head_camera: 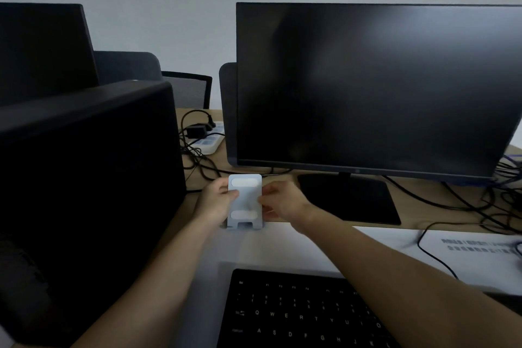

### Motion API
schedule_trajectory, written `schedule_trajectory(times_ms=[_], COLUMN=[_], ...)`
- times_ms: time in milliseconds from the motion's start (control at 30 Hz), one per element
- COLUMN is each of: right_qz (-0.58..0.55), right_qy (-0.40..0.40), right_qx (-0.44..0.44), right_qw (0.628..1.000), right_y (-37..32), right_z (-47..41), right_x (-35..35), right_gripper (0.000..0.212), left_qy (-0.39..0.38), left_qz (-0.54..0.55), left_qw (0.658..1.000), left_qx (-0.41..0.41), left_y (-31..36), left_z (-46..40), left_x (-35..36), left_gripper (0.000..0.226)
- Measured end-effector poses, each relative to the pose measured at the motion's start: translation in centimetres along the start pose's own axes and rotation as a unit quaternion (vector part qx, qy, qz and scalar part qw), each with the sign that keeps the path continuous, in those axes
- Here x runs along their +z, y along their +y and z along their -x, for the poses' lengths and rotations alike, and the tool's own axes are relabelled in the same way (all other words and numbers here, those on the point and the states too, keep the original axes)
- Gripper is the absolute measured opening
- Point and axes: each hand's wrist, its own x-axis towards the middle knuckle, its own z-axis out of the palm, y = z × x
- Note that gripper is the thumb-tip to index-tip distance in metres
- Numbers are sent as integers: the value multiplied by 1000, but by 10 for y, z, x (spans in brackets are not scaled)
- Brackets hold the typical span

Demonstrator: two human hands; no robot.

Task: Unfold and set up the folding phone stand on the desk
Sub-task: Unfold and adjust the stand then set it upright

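1. I see the folding phone stand (245, 200) standing on the desk (429, 203), straight ahead of me, just beyond the far edge of the white sheet (282, 246) that lies under the keyboard (305, 311). It sits between the dark case on the left (84, 178) and the monitor base (350, 198) on the right.
2. Its back plate rises with its long axis running up and slightly away from me, and the two pale pads face me. The small lip at its near bottom edge looks to be resting on the desk.
3. My left hand (216, 200) grips the left edge of the plate, thumb on the front face. My right hand (279, 202) pinches the right edge, its fingers partly curled behind, so I cannot see their tips.
4. Both hands are level with the stand and equally close, one on each side; neither has the advantage.
5. I judge the stand already unfolded, and what remains is settling its tilt and letting go. That turns on the plate's axis: any push should go along the near-far line, not sideways, or the base may skid toward the cables (203, 158) behind it.
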Motion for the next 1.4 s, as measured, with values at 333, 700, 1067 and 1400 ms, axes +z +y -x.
schedule_trajectory(times_ms=[333, 700, 1067, 1400], right_qz=[-11, 8, 68, 87], right_qy=[31, 11, -3, 7], right_qx=[2, -56, -66, -67], right_qw=[999, 998, 995, 994], right_y=[-3, -3, 3, 4], right_z=[-8, 1, 10, -1], right_x=[13, 9, 20, 32], right_gripper=[22, 17, 21, 18], left_qy=[8, 18, 51, 62], left_qz=[17, 0, 12, -13], left_qw=[1000, 998, 998, 998], left_qx=[12, 55, 22, 20], left_y=[-1, -8, -17, -18], left_z=[-6, 5, 26, 25], left_x=[-6, -16, -16, -24], left_gripper=[25, 27, 20, 25])
